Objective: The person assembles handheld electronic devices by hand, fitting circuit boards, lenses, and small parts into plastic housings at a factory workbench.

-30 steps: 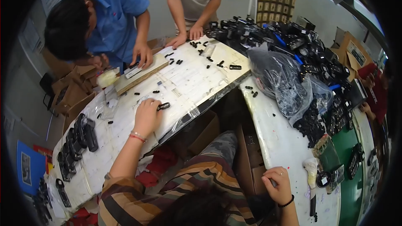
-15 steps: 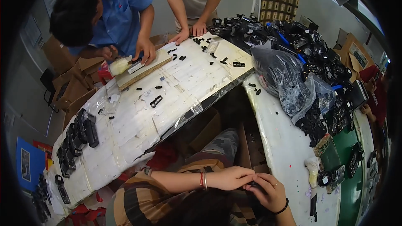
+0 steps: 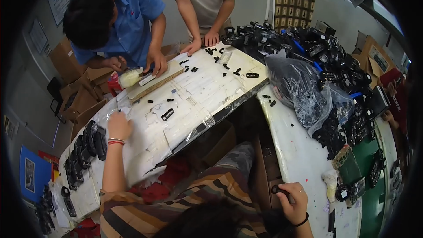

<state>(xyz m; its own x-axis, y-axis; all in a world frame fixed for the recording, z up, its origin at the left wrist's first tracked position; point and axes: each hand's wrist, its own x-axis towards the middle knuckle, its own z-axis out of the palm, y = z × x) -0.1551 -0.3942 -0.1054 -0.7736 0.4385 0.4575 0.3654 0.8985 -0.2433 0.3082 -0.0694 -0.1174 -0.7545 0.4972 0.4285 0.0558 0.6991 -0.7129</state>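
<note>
My left hand (image 3: 119,126) is stretched out over the left part of the white-covered table (image 3: 145,128), at a clear plastic bag (image 3: 110,111). Its fingertips are hidden behind the back of the hand, so any grip there cannot be seen. Low on the right, my right hand (image 3: 294,202) is closed, pinching a small rounded black plastic part (image 3: 276,189) between thumb and fingers, beside the right-hand table's edge. A row of black housings (image 3: 84,152) stands just left of my left forearm. An oblong black frame (image 3: 167,114) with openings lies to the right of that hand.
Across the table, a person in blue (image 3: 132,13) works over a wooden board (image 3: 156,83); another person in white (image 3: 202,0) leans on the table. Black parts (image 3: 308,46) and a grey plastic bag (image 3: 299,88) heap up at right. A gap separates both tables.
My hands were together over my lap around a small black thing. The left has gone up and left to the plastic bag; the right keeps a black part, slightly lower and to the right.
</note>
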